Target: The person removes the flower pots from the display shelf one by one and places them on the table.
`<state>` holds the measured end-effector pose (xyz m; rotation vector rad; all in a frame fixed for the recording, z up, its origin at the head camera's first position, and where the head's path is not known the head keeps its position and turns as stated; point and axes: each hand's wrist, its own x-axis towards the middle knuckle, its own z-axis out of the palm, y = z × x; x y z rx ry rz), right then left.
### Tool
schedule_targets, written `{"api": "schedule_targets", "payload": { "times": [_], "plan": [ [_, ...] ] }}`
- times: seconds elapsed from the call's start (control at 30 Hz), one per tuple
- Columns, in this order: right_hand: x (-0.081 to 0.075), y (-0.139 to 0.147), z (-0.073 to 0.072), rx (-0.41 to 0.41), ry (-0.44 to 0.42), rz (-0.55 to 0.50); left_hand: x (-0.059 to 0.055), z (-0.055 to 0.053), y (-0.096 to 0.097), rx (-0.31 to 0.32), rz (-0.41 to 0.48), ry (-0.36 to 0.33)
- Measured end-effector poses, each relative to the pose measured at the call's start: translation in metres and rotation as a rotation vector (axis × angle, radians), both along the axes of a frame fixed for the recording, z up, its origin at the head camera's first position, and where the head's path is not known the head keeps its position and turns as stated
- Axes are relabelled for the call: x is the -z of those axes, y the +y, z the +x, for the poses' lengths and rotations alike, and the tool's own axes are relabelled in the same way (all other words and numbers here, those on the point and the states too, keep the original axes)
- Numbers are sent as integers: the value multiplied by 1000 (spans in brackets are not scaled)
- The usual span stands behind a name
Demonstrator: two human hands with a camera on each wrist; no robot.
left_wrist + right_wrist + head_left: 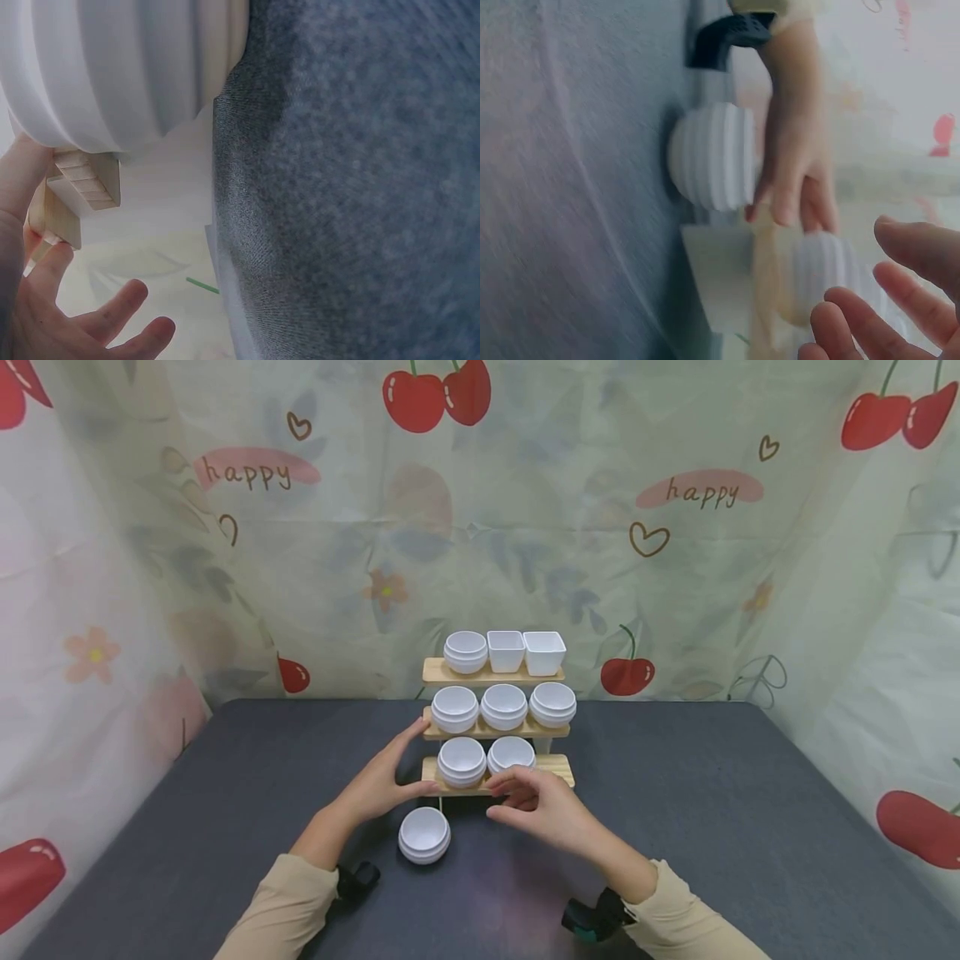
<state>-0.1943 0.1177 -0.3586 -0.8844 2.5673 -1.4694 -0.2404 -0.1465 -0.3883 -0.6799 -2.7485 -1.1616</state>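
Observation:
A three-tier wooden stand (555, 768) carries small white bowls. On its bottom shelf sit two round ridged bowls, one at the left (461, 762) and one in the middle (512, 752). My left hand (378, 787) is spread along the stand's left side, thumb at the bottom shelf and fingertips at the middle shelf's end; its other fingers extend loosely in the left wrist view. My right hand (547, 806), fingers loosely bent and holding nothing, hovers before the bottom shelf, overlapping the middle bowl. Another round bowl (424, 837) stands on the table between my forearms.
Three round bowls (504, 707) line the middle shelf. Up top are one round bowl (466, 652) and two square cups (544, 652). The dark cloth-covered table (675, 793) extends to both sides. A printed curtain (510, 568) hangs behind it.

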Motion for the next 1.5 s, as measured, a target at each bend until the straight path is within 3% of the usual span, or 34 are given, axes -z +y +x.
{"api": "schedule_targets", "payload": {
  "times": [0.27,0.47,0.67,0.87,1.5],
  "plan": [
    [-20,26,-5,188,82,6,0,0,0,7,2,4],
    [-18,41,-15,265,101,3,0,0,0,9,5,1],
    [-4,44,-22,274,45,28,0,1,0,7,1,-8],
    [5,40,-27,236,56,18,0,1,0,8,4,-7],
    [8,29,-30,245,20,-4,-1,0,-1,2,1,-16]
  ]
}}
